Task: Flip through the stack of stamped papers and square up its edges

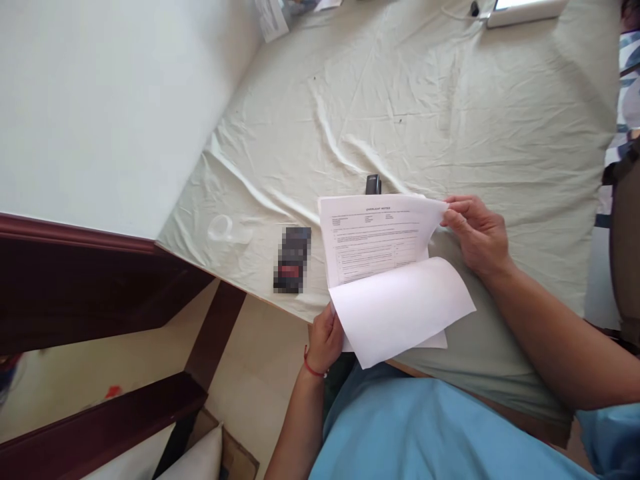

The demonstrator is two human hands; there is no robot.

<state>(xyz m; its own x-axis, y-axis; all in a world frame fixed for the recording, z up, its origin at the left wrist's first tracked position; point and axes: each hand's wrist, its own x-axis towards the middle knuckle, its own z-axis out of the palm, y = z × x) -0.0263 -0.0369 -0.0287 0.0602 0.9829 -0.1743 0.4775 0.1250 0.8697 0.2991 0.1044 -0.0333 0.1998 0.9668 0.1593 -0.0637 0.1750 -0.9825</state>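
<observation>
I see the left hand [326, 338] grasping the paper sheets [373, 243] at lower centre; the right hand [480, 235] pinches their upper corner, right of centre.

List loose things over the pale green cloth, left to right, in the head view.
Clear round-rimmed item, black rectangular pixelated object, white printed paper sheets, white boxy device at top edge.
</observation>
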